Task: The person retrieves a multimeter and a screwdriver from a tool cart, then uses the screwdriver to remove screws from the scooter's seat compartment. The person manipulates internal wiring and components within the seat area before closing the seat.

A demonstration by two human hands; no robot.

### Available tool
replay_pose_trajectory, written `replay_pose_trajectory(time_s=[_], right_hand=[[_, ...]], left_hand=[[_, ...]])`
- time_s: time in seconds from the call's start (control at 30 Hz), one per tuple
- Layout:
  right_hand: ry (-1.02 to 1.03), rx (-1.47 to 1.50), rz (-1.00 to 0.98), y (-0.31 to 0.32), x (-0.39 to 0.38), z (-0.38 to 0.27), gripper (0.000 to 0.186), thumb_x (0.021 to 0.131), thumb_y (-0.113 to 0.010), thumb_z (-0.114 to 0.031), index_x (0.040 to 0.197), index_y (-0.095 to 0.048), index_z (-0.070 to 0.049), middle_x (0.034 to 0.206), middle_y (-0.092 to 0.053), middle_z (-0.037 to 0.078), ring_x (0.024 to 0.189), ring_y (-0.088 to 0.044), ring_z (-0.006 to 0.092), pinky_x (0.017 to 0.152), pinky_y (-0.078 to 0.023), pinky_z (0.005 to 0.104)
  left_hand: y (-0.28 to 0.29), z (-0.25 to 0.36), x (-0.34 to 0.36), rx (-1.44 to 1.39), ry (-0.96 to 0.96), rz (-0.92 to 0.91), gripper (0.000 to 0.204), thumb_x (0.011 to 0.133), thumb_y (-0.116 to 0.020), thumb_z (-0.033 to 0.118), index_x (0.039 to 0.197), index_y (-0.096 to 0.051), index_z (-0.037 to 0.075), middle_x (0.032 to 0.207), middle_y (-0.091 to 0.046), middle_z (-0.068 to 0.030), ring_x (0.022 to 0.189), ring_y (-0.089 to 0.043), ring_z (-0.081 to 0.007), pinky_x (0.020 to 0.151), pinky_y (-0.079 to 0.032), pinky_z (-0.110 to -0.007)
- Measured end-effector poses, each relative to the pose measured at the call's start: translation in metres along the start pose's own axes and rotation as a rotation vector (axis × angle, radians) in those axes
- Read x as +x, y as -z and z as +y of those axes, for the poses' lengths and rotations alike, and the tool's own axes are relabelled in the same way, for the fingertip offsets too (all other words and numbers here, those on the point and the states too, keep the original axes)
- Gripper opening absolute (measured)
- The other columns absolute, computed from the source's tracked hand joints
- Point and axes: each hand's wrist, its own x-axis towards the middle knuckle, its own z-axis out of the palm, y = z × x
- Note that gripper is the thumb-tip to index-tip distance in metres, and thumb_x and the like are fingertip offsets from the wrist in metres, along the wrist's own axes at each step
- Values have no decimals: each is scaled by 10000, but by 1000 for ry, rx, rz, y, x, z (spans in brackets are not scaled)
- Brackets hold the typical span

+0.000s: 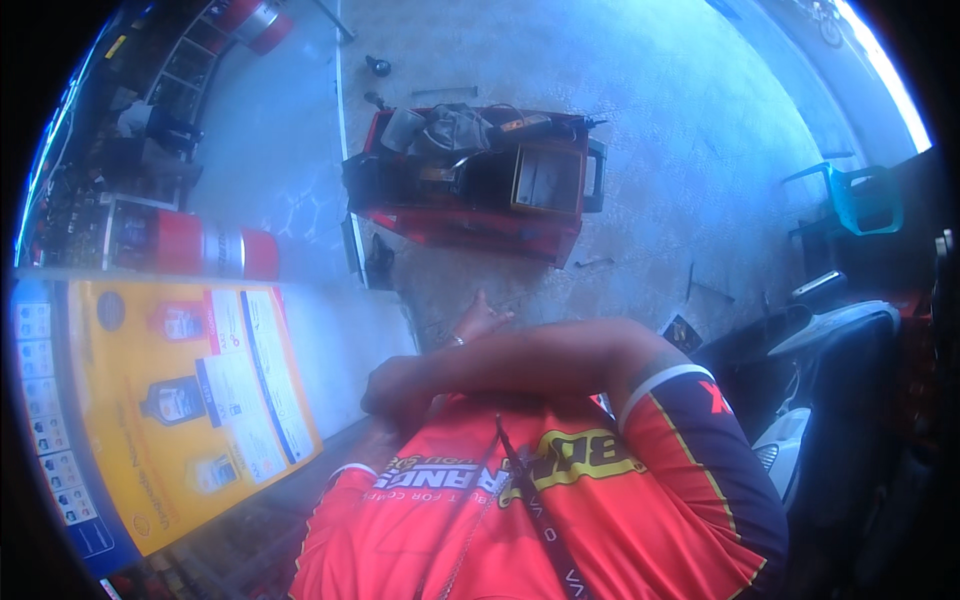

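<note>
My right arm lies bent across my chest, over the red jersey [560,500]. At its end, my right hand [392,388] is closed round my left arm near the elbow; its fingers are dark and blurred. Past the right forearm, my left hand [483,318] sticks out with its fingers apart and nothing in them. A light-coloured band [458,340] circles the left wrist. A dark lanyard [540,530] hangs down the front of the jersey. Beyond the left hand, out of its reach, stands a red tool cart [480,228].
Power tools and an open box [548,180] sit on the cart. A yellow poster board [150,420] stands at left, with red-and-white drums [215,245] behind it. A motorcycle [800,370] and a teal plastic chair [862,205] are at right. Loose metal tools [705,285] lie on the floor.
</note>
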Motion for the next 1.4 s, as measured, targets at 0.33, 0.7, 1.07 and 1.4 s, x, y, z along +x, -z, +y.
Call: replay_pose_trajectory(time_s=[0.33, 0.7, 1.07, 1.4], right_hand=[[-78, 70, 164, 48, 11, 82, 626, 662, -871, -387, 1173, -686, -77, 1153, -717, 159, 1131, -675, 355, 947, -530, 455], [-550, 255, 436, 102, -31, 200, 446, 801, -778, -494, 979, -714, -90, 965, -735, 170, 896, -706, 401, 785, -550, 491], [-1749, 656, 505, -245, -222, 236, 479, 897, -732, -451, 1086, -738, -12, 1094, -739, 233, 1071, -694, 405, 927, -538, 500], [-1963, 951, 797, -312, -254, 174, 604, 900, -720, -525, 1198, -723, 1, 1231, -707, 244, 1171, -669, 395, 1003, -518, 459]], left_hand=[[40, 35, 85, 198, -80, -39, 1219, 867, -826, 371, 1637, 44, -1, 1162, -714, -262, 1032, -718, -340, 925, -548, -415], [114, 41, 131, 218, -371, -70, 898, 872, -832, 254, 1562, -314, 4, 1056, -740, -120, 977, -664, -151, 933, -530, -332], [155, -30, 166, -27, -30, -219, 869, 903, -822, 353, 1547, -352, 6, 887, -672, -60, 771, -624, -116, 702, -534, -292], [140, -59, 187, 22, 63, -315, 616, 915, -799, 336, 1357, -543, -10, 984, -632, -59, 775, -590, -120, 652, -508, -286]])
